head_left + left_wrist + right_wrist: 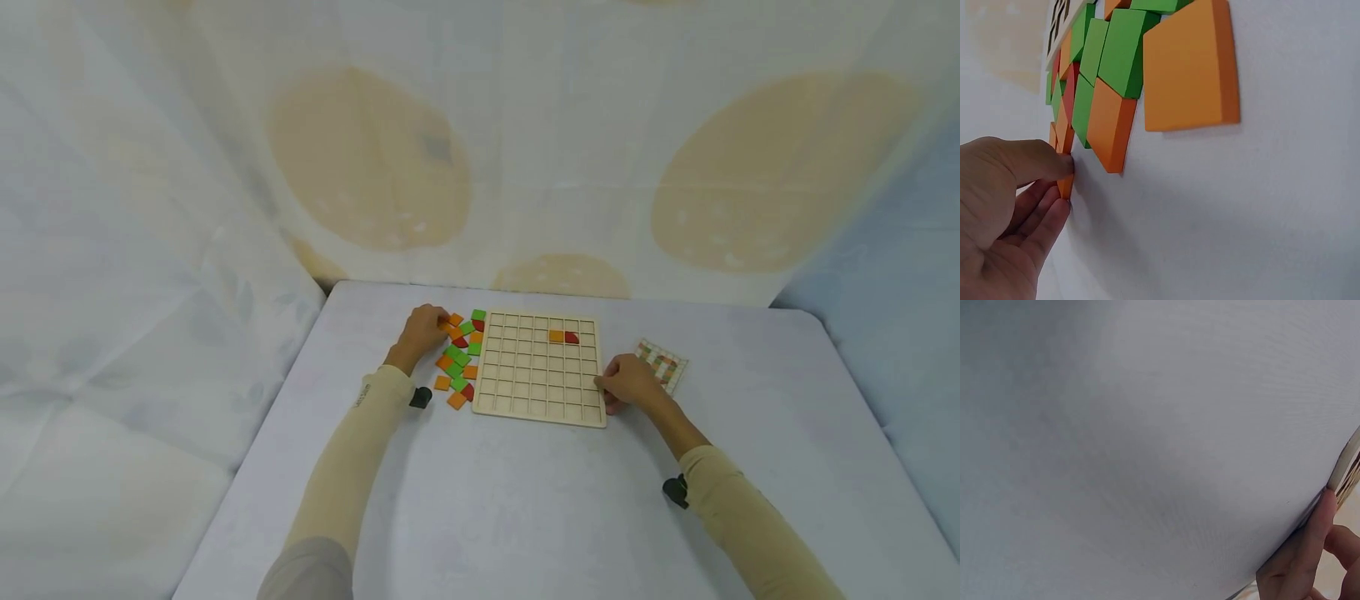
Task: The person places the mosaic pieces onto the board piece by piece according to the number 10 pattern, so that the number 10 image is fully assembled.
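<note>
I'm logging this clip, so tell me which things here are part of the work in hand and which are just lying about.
In use:
- grid board, steadied by the right hand
- orange tile pinched by the left hand
- pile of loose tiles
- two tiles already set in the board

Lying about:
- patterned card
- white table
- draped backdrop

Grid board point(538, 371) – pale matt wood; tiles point(1188, 65) – smooth matt; tablecloth point(480, 500) – cloth.
</note>
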